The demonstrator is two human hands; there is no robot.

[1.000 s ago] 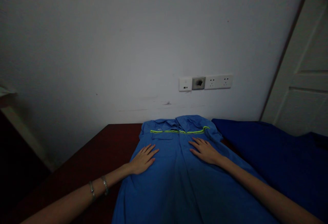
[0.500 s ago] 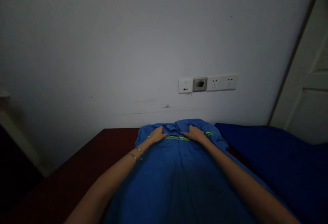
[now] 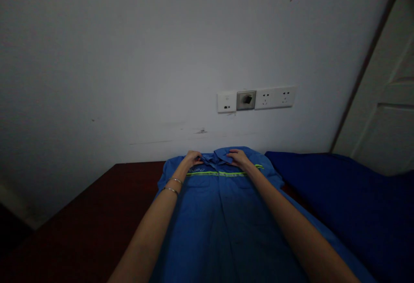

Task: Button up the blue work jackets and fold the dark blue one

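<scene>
A blue work jacket (image 3: 200, 214) lies spread out with its collar end toward the wall. A yellow-green and silver reflective strip runs across its chest, with pale lettering above the strip on the left. My left hand (image 3: 193, 158), with bracelets on its wrist, pinches the left side of the collar. On the other side, my right hand (image 3: 238, 158) has its thumb and fingers closed on the right collar flap (image 3: 223, 155). Between the hands the collar opening shows some folds.
The jacket rests on a dark red-brown surface (image 3: 87, 205). A darker blue cloth (image 3: 339, 196) lies to the right. Behind is a pale wall with a row of sockets (image 3: 274, 97) and a switch plate (image 3: 246, 100). A white panelled door (image 3: 384, 123) stands at the right.
Both hands were lying flatter on the chest near the strip. They have moved up to the collar and closed on its two sides. The view has shifted slightly.
</scene>
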